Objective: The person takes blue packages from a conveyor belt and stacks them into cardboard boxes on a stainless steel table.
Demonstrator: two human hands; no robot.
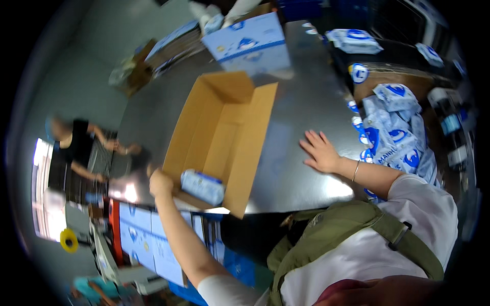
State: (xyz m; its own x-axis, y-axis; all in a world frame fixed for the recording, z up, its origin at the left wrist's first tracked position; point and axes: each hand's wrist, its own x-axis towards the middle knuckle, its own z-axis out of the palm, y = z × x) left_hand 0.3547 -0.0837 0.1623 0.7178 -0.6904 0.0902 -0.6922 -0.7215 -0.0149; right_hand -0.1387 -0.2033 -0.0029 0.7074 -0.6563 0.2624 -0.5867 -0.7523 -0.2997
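Observation:
An open cardboard box (204,122) lies in front of me on the metal table (311,76), its brown inside facing up. At its near end sits one white and blue soft pack (202,187), apparently of wipes. My left hand (161,183) is closed at the box's near left corner, its fingertips partly hidden and a little blurred. To the right of the box, my right hand (321,152) rests on the tabletop with fingers spread, holding nothing.
A bin on the right holds a heap of similar packs (400,132); more packs (354,41) lie beyond it. A light blue printed carton (250,43) and flattened cartons (176,46) stand at the far side. Blue cartons (148,237) are stacked lower left. Another person (76,140) works at left.

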